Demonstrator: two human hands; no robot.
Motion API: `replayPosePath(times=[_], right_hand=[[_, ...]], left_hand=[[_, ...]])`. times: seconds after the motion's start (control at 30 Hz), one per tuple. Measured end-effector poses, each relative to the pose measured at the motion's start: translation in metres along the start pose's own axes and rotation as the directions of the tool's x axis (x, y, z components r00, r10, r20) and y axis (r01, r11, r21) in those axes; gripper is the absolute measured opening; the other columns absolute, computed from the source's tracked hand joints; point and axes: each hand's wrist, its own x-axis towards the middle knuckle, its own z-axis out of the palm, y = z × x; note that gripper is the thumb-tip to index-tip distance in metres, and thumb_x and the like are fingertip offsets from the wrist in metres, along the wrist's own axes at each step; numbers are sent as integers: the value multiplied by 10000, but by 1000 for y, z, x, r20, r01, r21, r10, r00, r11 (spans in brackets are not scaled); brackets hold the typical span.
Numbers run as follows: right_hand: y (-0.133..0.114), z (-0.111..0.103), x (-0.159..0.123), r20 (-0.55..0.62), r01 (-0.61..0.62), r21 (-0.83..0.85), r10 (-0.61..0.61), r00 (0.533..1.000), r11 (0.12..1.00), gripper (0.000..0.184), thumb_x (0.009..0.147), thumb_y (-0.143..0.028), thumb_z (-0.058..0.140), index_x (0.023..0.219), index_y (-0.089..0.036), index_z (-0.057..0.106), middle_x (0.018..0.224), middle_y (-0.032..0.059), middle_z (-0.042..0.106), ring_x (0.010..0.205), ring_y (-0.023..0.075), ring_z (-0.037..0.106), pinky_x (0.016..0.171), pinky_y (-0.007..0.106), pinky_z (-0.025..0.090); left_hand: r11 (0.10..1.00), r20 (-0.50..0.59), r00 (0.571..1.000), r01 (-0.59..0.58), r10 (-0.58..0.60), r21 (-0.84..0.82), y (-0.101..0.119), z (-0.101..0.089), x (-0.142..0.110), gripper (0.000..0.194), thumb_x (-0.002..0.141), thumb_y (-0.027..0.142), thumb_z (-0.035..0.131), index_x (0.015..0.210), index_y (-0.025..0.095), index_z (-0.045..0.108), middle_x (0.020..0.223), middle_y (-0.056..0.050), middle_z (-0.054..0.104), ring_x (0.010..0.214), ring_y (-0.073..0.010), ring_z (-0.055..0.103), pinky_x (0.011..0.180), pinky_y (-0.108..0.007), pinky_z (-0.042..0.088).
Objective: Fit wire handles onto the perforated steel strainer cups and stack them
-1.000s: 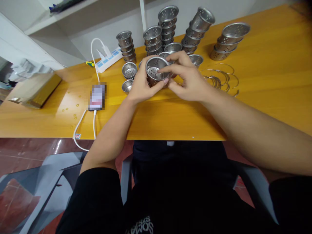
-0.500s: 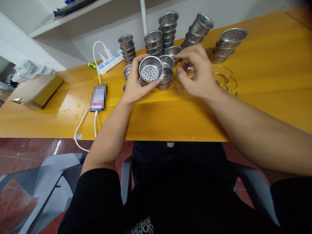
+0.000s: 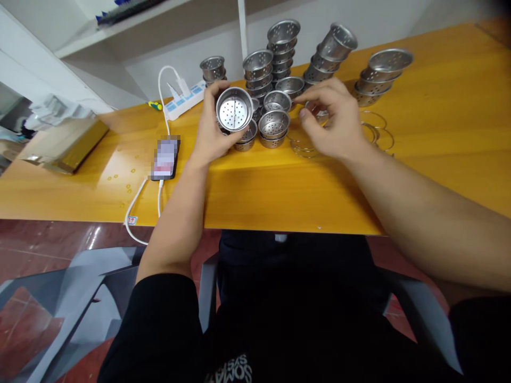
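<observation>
My left hand (image 3: 208, 133) is wrapped around a perforated metal strainer basket (image 3: 235, 111), raised above the table and tilted so its inside faces me. A thin bar or line crosses the inside of that basket. My right hand (image 3: 337, 125) hovers over the table, thumb and fingers curved but apart, with nothing visible between them. Close to its fingertips stands another strainer basket (image 3: 277, 101). In front of that one, two nested baskets (image 3: 273, 127) sit upright. Thin wire rings (image 3: 306, 148) lie below my right hand, and more wire rings (image 3: 383, 132) lie to its right.
Tall stacks of strainer baskets (image 3: 282, 40) line the back of the table, with a leaning stack (image 3: 333, 48) and a shorter stack (image 3: 381, 74) at right. On the left are a phone (image 3: 165, 158) with white cables, a power strip (image 3: 186, 103) and a cardboard box (image 3: 75, 143).
My left hand has moved slightly left with the strainer basket, uncovering baskets behind it. Against the table, my right hand has hardly moved. The whole view has shifted a little.
</observation>
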Motion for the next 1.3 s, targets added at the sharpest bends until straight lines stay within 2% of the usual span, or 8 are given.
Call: replayPosePath(times=[0.23, 0.33, 0.47, 0.63, 0.83, 1.03, 1.17, 1.3], right_hand=[[3, 1, -1, -11, 52, -67, -53, 999, 996, 174, 1056, -477, 840, 1162, -340, 858, 1294, 155, 737, 1058, 329, 655, 933, 499, 569], [5, 0, -1, -13, 55, -74, -56, 998, 996, 186, 1068, -503, 822, 1156, -343, 855, 1293, 155, 742, 1071, 327, 655, 949, 503, 571], [7, -1, 0, -12, 40, -108, -41, 999, 993, 190, 1068, -515, 805, 1146, -349, 854, 1281, 147, 757, 1075, 327, 659, 951, 509, 582], [7, -1, 0, -24, 57, -90, -59, 998, 994, 166, 1060, -477, 811, 1119, -331, 863, 1246, 162, 754, 1057, 331, 668, 933, 511, 580], [8, -2, 1, -5, 38, -60, -39, 999, 997, 151, 1055, -466, 851, 1124, -332, 855, 1253, 151, 745, 1065, 321, 652, 954, 500, 567], [7, -2, 1, -7, 41, -77, -41, 999, 996, 126, 1061, -450, 801, 1123, -355, 854, 1240, 136, 764, 1058, 323, 665, 929, 504, 566], [8, -1, 0, -2, 36, -69, -36, 999, 997, 137, 1053, -459, 826, 1113, -340, 856, 1193, 139, 759, 1022, 316, 659, 936, 501, 555], [10, -3, 1, -4, 39, -110, -40, 999, 993, 143, 1065, -446, 814, 1123, -320, 850, 1168, 142, 755, 1034, 319, 665, 957, 501, 559]], left_hand=[[998, 11, 998, 53, -54, 25, 8, -25, -2, 914, 861, 884, 766, 1581, 415, 455, 1680, -120, 578, 1666, -402, 499, 1427, -686, 406], [990, 10, 991, 129, -130, 62, 4, -45, -4, 761, 893, 819, 752, 1515, 426, 554, 1630, -77, 644, 1605, -380, 565, 1388, -666, 465], [968, 13, 971, 235, -237, 94, -7, -69, -7, 738, 819, 689, 804, 1495, 459, 619, 1569, -26, 723, 1516, -387, 638, 1330, -685, 528], [951, 159, 939, 297, -306, 82, -3, -85, -8, 670, 735, 558, 851, 1366, 376, 722, 1456, -27, 798, 1343, -380, 733, 1262, -679, 592], [935, 299, 887, 344, -353, 84, 5, -86, -10, 703, 657, 453, 937, 1311, 257, 765, 1394, -76, 826, 1247, -362, 761, 1206, -604, 643], [903, 333, 843, 422, -423, 80, -4, -75, -12, 838, 590, 459, 999, 1356, 249, 732, 1360, -100, 792, 1231, -356, 751, 1176, -606, 657], [896, 319, 840, 437, -439, 83, -10, -71, -12, 880, 558, 431, 1048, 1348, 235, 714, 1333, -99, 790, 1215, -347, 741, 1115, -578, 679], [903, 305, 851, 418, -427, 98, -14, -69, -13, 899, 570, 438, 1091, 1351, 229, 699, 1393, -110, 769, 1294, -369, 726, 1200, -603, 636]])
